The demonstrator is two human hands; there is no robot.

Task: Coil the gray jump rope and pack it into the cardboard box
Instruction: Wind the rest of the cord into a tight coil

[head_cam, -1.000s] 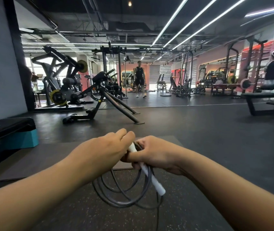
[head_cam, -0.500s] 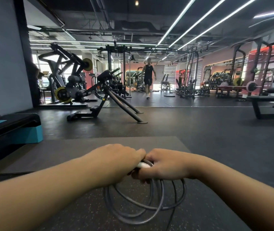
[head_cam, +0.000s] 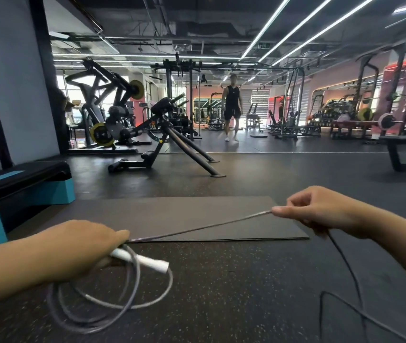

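- Rope work first: my left hand [head_cam: 83,246] is curled around the white handle [head_cam: 142,260] of the gray jump rope [head_cam: 197,227], along with the gathered loops that hang below it.
- Those loops [head_cam: 103,310] droop under my left wrist, several turns bunched together, above the dark speckled floor [head_cam: 234,293].
- From my left fist a straight stretch of rope runs up and to the right, pulled taut, to my right hand [head_cam: 318,211].
- My right hand's fingers [head_cam: 281,211] pinch the rope between thumb and forefinger, the other fingers curled in loosely.
- Past my right hand the rest of the rope drops down and trails slack across the floor toward the lower right edge of the view.
- My two hands are well apart, with the taut stretch between them.
- A dark mat [head_cam: 172,216] lies on the floor just beyond the rope.
- A black and teal step platform [head_cam: 24,184] sits at the left.
- Farther off stand gym machines, and a person in dark clothes [head_cam: 231,105] stands in the distance.
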